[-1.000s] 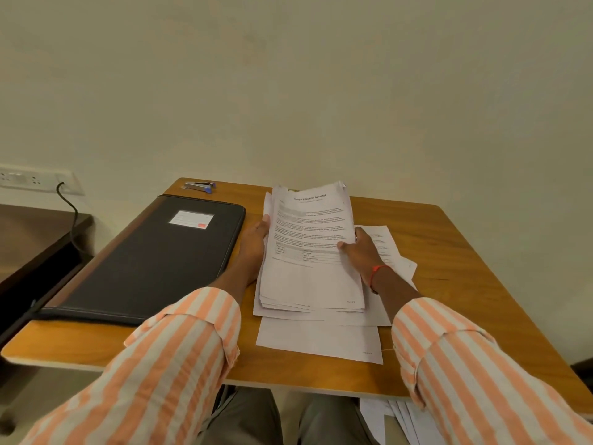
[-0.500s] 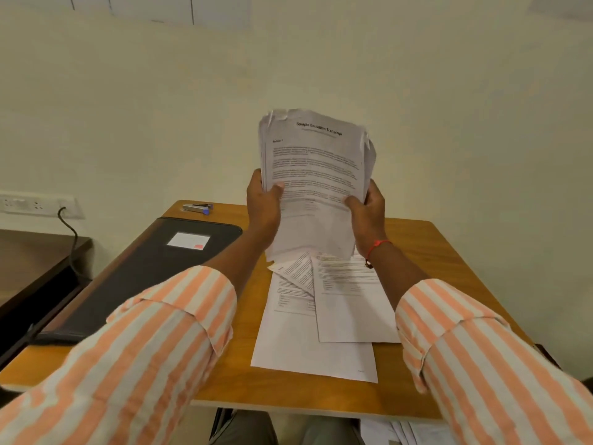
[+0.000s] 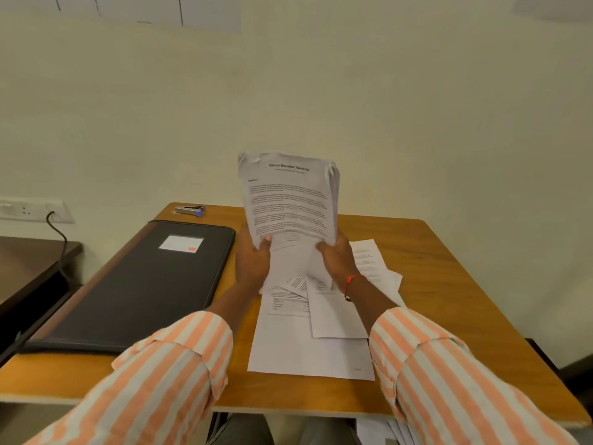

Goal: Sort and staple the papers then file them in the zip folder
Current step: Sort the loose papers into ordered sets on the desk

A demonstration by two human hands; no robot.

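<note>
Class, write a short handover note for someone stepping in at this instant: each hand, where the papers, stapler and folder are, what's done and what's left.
Hands: left hand and right hand both grip the lower part of the paper stack, held upright above the table.
Things: loose sheets lie overlapping on the table below the hands. The stapler sits at the far left corner. The black zip folder lies flat on the left and looks closed.
Done: one stack is gathered.
Left: sort everything, staple it and file it in the folder.
</note>
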